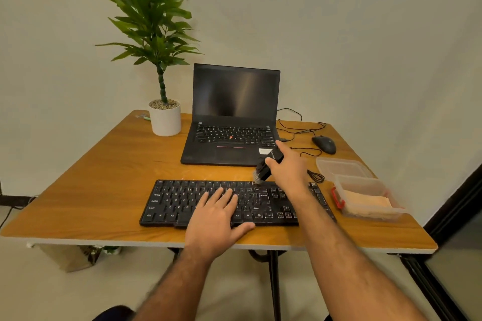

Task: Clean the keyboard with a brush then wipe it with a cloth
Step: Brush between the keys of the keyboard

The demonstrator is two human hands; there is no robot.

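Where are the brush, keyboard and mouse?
brush (266,166), head view, black body above bristles.
keyboard (177,199), head view, left letter keys.
mouse (324,144), head view, top shell.

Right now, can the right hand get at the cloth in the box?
Probably yes. The box beside the right hand looks lidless, cloth exposed, but that hand grips the brush.

1. The keyboard (234,202) has white letters on its black keys; on the left side "Q", "W", "E", "R" and "A", "S", "D" can be read.
2. In its bottom row, "Ctrl" and "Alt" are readable.
3. The brush (268,164) carries small white print, too blurred to read.
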